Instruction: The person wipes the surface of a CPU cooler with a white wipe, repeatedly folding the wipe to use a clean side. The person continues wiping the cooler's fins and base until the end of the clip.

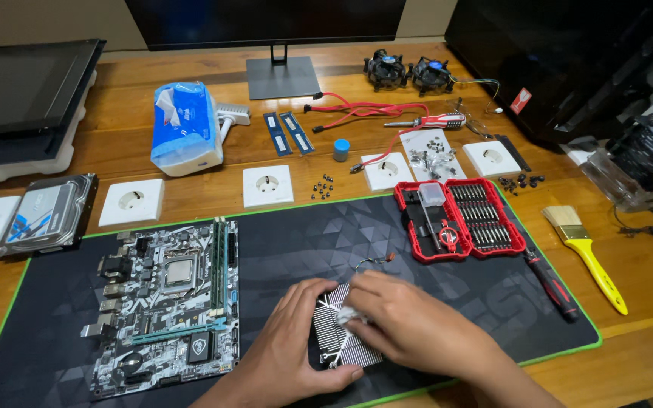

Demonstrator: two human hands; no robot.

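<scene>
A finned metal heatsink [335,336] lies on the dark mat [281,242] near the front edge. My left hand [292,347] grips its left side, thumb at the front. My right hand [410,321] presses a small white wad, perhaps tissue [347,314], onto the top of the heatsink. Thin wires [372,261] run from the heatsink toward the back. A motherboard [164,302] with a bare processor lies on the mat to the left.
A red open bit case [459,219] and a screwdriver [552,285] sit right of the hands, a yellow brush [587,253] further right. White wall sockets [267,186], a hard drive [49,214], tissue pack [185,127], two fans [408,72], screws and cables lie behind.
</scene>
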